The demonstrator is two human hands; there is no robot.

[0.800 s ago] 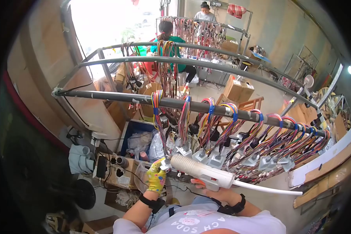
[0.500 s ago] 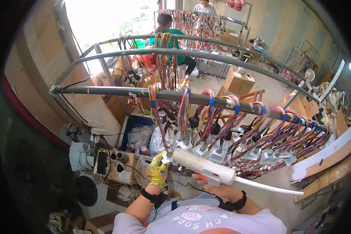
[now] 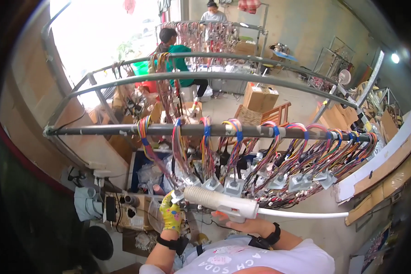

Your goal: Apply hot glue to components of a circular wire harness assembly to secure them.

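Note:
My left hand (image 3: 171, 218), in a yellow patterned glove, pinches a small white connector block (image 3: 177, 197) at the lower end of a multicoloured wire harness (image 3: 156, 157). That harness hangs from the front metal rail (image 3: 96, 131). My bare right hand (image 3: 245, 226) is wrapped round the grip of a white glue gun (image 3: 221, 202) with an orange trigger. The gun lies almost level, its nozzle end pointing left against or very near the connector; exact contact is hidden. A long white glue stick (image 3: 306, 214) sticks out of its back end.
More wire harnesses (image 3: 278, 150) with blue ties and clear-white blocks hang along the rail to the right. Behind stand curved rails (image 3: 205, 76), a carton (image 3: 260, 97) and two people at another rack. A blue bin (image 3: 134, 171) and an open box (image 3: 144, 214) sit left.
The whole view has swung, so rail, hands and gun appear farther left. The glue gun and its stick look a little more level. Both hands keep their hold.

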